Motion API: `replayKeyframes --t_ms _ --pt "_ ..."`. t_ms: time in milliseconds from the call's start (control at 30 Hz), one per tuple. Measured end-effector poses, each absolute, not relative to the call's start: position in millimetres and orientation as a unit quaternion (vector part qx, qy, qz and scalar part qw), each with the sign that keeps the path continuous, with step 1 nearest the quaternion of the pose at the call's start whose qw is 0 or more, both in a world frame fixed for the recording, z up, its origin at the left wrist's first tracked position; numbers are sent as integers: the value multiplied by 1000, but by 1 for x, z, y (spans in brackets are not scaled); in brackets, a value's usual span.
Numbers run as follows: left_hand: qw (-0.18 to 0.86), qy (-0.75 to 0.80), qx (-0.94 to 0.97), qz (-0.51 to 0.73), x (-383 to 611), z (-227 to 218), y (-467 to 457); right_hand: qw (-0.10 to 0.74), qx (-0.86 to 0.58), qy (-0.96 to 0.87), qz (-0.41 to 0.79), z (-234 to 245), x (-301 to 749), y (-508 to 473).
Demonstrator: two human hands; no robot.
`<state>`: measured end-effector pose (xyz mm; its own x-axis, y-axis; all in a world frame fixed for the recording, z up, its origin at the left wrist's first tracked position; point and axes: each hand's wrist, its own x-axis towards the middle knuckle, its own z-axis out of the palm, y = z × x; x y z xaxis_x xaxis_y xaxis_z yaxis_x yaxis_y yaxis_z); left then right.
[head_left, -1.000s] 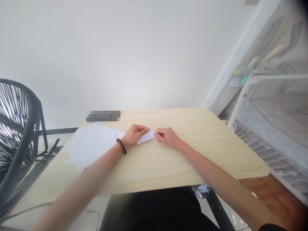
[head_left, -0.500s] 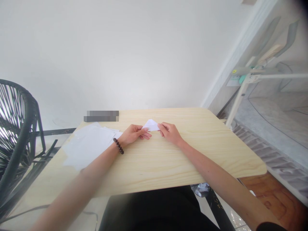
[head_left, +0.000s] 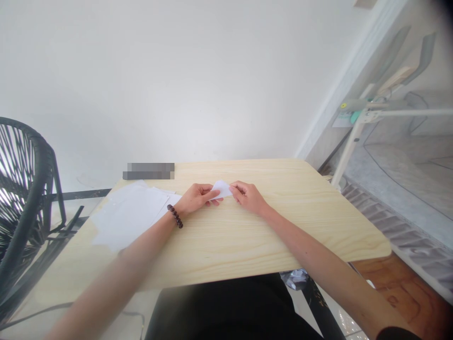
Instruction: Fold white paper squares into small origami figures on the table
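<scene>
A small folded piece of white paper (head_left: pixel 222 189) is held between both hands just above the light wooden table (head_left: pixel 247 241). My left hand (head_left: pixel 197 198), with a dark bead bracelet (head_left: pixel 175 216) on its wrist, pinches the paper's left end. My right hand (head_left: pixel 247 196) pinches the right end with curled fingers. Both hands sit near the middle of the table, toward its far edge.
Several loose white sheets (head_left: pixel 130 212) lie on the table's left part. A black woven chair (head_left: pixel 24 208) stands at the left. At the right are a white metal frame (head_left: pixel 357 137) and a grey ribbed mat (head_left: pixel 399 231). A white wall is behind the table.
The paper lay flat on the table between my hands, then was lifted and turned up. It now sits slightly lower and closer between my fingers.
</scene>
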<state>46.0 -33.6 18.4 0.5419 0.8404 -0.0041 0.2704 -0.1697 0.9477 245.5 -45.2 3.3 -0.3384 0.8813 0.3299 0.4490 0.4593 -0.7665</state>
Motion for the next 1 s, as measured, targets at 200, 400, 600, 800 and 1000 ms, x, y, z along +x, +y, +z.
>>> replayKeyframes --t_ms 200,400,600,800,1000 --pt "503 398 714 283 47 13 -34 355 -420 -786 284 2 243 -47" --pt "472 416 723 285 45 8 -32 345 -407 -794 292 2 241 -49" --pt "513 415 684 310 46 11 -32 372 -409 -777 301 4 241 -48" --pt "497 416 675 353 48 13 -31 389 -419 -736 362 0 243 -46" --pt "497 403 681 356 48 11 -29 444 -405 -685 412 0 246 -41"
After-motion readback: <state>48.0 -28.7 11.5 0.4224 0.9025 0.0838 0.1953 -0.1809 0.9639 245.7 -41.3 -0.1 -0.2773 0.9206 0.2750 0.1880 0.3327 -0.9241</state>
